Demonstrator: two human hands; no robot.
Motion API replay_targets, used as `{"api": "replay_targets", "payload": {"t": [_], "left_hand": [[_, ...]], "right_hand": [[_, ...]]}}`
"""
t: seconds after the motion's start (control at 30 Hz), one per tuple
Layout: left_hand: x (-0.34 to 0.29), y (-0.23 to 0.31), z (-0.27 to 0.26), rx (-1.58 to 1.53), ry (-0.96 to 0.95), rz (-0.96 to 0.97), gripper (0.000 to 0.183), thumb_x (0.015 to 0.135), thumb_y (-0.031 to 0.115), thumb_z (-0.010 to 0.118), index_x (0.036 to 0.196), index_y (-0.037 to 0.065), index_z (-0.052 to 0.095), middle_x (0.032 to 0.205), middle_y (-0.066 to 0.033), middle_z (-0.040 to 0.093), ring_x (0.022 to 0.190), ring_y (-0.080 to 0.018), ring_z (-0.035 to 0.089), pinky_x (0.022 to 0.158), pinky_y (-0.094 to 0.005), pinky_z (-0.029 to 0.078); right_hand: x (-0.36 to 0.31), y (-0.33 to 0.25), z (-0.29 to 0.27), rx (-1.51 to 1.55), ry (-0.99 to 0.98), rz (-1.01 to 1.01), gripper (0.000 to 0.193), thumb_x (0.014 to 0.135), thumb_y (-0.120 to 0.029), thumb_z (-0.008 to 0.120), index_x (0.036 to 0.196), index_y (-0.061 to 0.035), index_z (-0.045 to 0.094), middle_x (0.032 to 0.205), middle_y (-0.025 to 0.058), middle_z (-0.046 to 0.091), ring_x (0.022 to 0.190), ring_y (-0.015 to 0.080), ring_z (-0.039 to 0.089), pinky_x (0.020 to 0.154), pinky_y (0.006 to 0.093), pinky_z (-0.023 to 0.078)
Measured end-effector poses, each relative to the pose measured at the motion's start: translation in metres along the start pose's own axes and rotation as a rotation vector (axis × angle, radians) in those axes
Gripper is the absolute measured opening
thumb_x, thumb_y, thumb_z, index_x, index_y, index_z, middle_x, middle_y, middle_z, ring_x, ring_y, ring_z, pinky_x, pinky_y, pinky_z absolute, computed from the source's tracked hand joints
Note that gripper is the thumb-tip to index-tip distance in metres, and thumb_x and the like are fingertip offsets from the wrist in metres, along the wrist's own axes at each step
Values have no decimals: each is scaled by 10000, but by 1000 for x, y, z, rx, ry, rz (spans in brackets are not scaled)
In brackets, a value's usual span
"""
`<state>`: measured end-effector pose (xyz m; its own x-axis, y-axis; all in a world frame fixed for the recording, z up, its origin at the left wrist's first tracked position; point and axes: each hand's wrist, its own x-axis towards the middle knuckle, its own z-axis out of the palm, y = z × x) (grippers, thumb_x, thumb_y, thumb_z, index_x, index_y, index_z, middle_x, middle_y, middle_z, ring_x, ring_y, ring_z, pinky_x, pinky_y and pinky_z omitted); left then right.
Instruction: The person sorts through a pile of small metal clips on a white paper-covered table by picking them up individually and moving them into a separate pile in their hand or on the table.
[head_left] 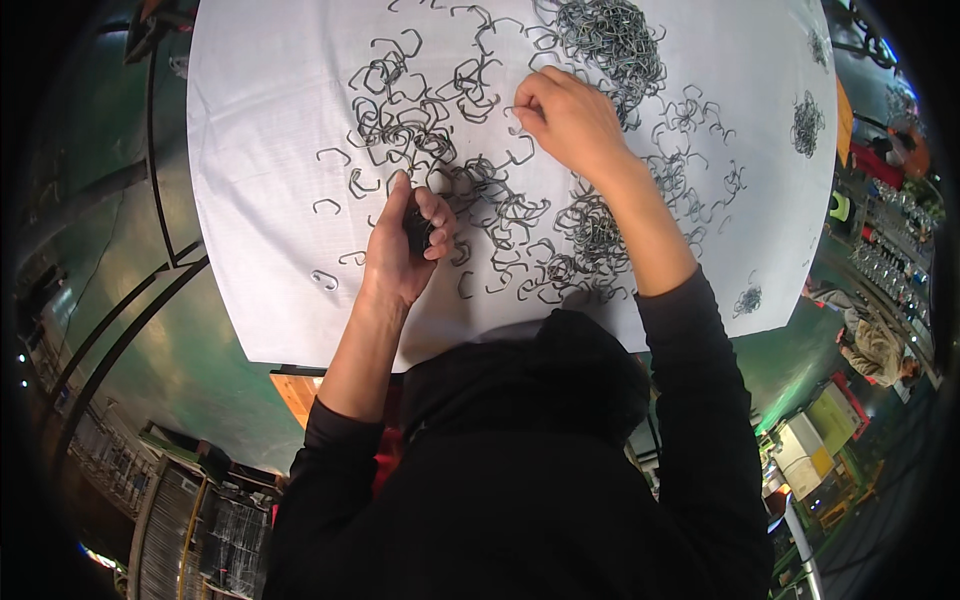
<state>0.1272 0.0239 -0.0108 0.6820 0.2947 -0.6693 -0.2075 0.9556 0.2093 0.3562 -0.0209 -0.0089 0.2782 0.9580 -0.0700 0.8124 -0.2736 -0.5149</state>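
Many bent, C-shaped wire clips point(425, 145) lie scattered over a white-covered table point(270, 120). My left hand point(408, 235) is palm up near the table's front, its fingers curled round a dark bundle point(418, 236) that looks like a stack of these clips, though the fingers partly hide it. Farther off and to the right, my right hand point(570, 118) has thumb and forefinger pinched together. A thin clip point(513, 122) shows at those fingertips. Just below them a single clip point(522, 152) rests on the cloth.
A dense heap of clips point(612, 45) is at the far middle, with a smaller pile point(592, 228) beside my right forearm. Little clusters point(806, 125) sit along the right side. Beyond the table are a green floor point(150, 370) and, at right, a person point(872, 350).
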Motion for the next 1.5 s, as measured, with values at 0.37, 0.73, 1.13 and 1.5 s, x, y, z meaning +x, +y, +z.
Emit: {"api": "replay_targets", "payload": {"t": [0.37, 0.73, 1.13, 1.5], "left_hand": [[18, -13, 23, -10, 77, -23, 514, 962, 398, 280, 1151, -30, 494, 1014, -138, 580, 896, -260, 612, 723, -301, 541], [12, -11, 11, -112, 42, -5, 366, 934, 379, 424, 686, 110, 409, 657, -5, 382, 548, -97, 356, 395, -184, 266], [-9, 8, -11, -232, -28, -9, 499, 958, 395, 349, 523, 154, 301, 509, 33, 269, 388, -66, 217, 290, -195, 149], [-10, 9, -14, -282, -130, -48, 486, 968, 384, 317, 548, 140, 313, 501, 27, 279, 362, -68, 209, 275, -195, 132]], "right_hand": [[-40, -39, -5, 915, -46, 255, 322, 749, -143, 699, 1006, -2, 564, 757, 78, 639, 688, 160, 608, 639, 272, 490], [-69, -48, 7, 154, -204, 476, 622, 867, -297, 514, 1342, 28, 279, 680, 110, 627, 696, 294, 614, 687, 373, 465], [-62, -12, 1, 272, -131, 357, 328, 846, -183, 536, 1174, -176, 548, 683, 117, 590, 647, 264, 563, 653, 361, 455], [-58, -11, 1, 37, -47, 348, 195, 822, -178, 546, 1008, -153, 600, 707, 104, 620, 682, 305, 604, 613, 401, 479]]}}
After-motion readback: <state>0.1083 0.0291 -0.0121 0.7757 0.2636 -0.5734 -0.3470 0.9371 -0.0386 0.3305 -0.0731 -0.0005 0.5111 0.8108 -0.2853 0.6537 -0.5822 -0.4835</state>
